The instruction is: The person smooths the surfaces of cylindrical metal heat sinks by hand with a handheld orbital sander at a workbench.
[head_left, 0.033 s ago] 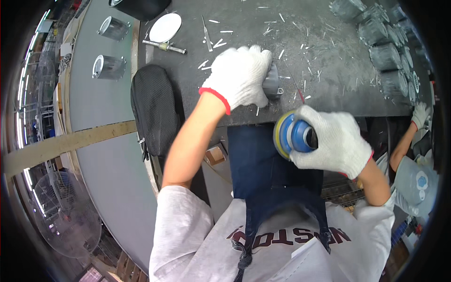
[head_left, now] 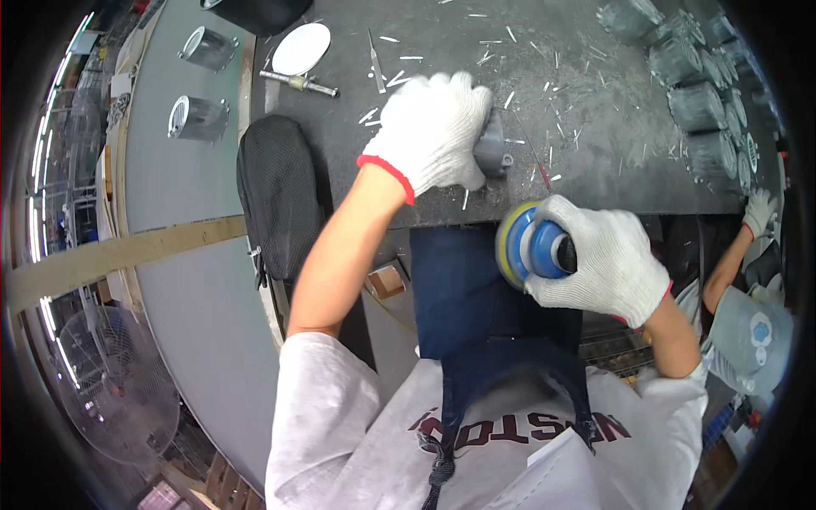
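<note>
My left hand (head_left: 433,127), in a white knit glove with a red cuff, is closed over a small grey metal part (head_left: 493,151) that rests on the dark workbench (head_left: 595,161) near its front edge. My right hand (head_left: 608,255), gloved the same way, grips a round blue tool with a yellow disc (head_left: 529,246). It holds the tool just off the bench edge, above my dark apron, with the disc facing left. The tool sits below and right of the grey part, apart from it.
Several grey metal castings (head_left: 701,102) are stacked at the bench's far right. A white disc (head_left: 300,48) and a metal hand tool (head_left: 297,82) lie at the far left among scattered shavings. A black mesh pad (head_left: 276,195) hangs at the bench's left. Another person's gloved hand (head_left: 759,211) touches the right edge.
Both hands have shifted only a few pixels. My left hand stays on the grey part and my right hand still holds the blue tool.
</note>
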Demonstrator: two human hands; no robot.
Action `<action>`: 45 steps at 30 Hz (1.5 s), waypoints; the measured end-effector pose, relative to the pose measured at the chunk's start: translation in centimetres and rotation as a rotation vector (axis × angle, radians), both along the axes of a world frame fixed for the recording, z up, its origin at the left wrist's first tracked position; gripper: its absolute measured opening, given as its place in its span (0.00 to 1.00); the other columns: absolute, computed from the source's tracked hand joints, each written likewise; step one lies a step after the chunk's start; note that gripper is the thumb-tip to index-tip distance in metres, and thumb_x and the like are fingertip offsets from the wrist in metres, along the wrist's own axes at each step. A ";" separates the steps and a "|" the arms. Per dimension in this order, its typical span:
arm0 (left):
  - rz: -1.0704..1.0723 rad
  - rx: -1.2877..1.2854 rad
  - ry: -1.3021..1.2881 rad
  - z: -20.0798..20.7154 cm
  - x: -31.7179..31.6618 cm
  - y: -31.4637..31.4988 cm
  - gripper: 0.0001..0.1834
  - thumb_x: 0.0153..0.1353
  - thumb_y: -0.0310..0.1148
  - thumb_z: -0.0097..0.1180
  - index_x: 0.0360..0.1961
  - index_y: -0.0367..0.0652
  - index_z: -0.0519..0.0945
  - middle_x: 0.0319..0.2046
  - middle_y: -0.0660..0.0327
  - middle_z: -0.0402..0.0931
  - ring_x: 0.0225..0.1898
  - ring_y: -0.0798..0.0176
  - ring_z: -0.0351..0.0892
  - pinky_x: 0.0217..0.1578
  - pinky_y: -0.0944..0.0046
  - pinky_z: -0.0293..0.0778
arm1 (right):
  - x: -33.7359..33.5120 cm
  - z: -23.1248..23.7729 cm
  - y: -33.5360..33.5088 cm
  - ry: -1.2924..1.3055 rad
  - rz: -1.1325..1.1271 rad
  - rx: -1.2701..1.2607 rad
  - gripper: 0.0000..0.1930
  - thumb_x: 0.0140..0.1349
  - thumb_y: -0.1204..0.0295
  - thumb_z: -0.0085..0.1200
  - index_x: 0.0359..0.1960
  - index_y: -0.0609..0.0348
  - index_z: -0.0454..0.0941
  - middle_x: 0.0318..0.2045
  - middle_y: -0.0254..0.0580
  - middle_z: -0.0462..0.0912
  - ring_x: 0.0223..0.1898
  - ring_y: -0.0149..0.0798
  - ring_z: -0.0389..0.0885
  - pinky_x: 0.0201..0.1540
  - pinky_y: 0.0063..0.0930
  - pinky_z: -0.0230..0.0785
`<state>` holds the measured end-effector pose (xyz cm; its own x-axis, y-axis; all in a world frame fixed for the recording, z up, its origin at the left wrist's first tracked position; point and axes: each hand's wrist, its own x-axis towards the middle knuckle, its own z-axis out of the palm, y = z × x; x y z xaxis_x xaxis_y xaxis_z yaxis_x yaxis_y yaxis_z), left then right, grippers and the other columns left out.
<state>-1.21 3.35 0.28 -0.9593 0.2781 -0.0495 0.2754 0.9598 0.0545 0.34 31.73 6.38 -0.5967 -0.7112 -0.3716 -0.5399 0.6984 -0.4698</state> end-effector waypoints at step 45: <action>-0.239 -0.039 -0.213 2.4 -4.3 3.0 0.44 0.43 0.50 0.90 0.61 0.42 0.88 0.46 0.47 0.93 0.51 0.38 0.97 0.54 0.43 0.93 | 1.2 -1.1 4.0 0.156 -0.272 -0.209 0.33 0.57 0.50 0.82 0.61 0.49 0.83 0.41 0.55 0.97 0.43 0.63 0.99 0.48 0.54 0.92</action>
<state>-5.48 6.39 2.70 -0.8338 0.4882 -0.2576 0.4798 0.8718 0.0992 1.50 35.75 5.30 -0.8122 -0.5699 -0.1246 -0.4245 0.7239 -0.5439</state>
